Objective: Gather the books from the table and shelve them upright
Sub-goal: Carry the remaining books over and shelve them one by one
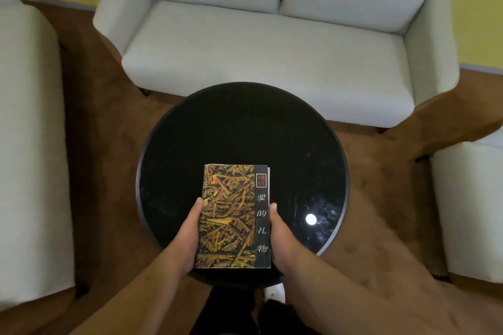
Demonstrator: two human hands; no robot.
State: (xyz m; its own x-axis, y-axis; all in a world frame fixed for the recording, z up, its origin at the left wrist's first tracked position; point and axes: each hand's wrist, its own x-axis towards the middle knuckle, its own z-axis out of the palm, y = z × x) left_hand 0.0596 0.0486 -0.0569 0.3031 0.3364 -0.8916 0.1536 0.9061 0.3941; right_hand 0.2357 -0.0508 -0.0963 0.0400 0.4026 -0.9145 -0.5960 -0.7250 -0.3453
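Observation:
A book (231, 215) with a dark cover of yellow and orange leaf patterns lies face up over the near half of a round black table (239, 130). A second book's edge shows just beneath it on the right side. My left hand (187, 236) grips the book's left edge, thumb up along the side. My right hand (283, 239) grips the right edge the same way. The fingers of both hands are hidden under the book. No shelf is in view.
A pale two-seat sofa (272, 43) stands just beyond the table. Another pale seat (27, 144) runs along the left, and a pale footstool or seat (471, 209) sits at the right. Brown carpet (106, 144) covers the floor around the table.

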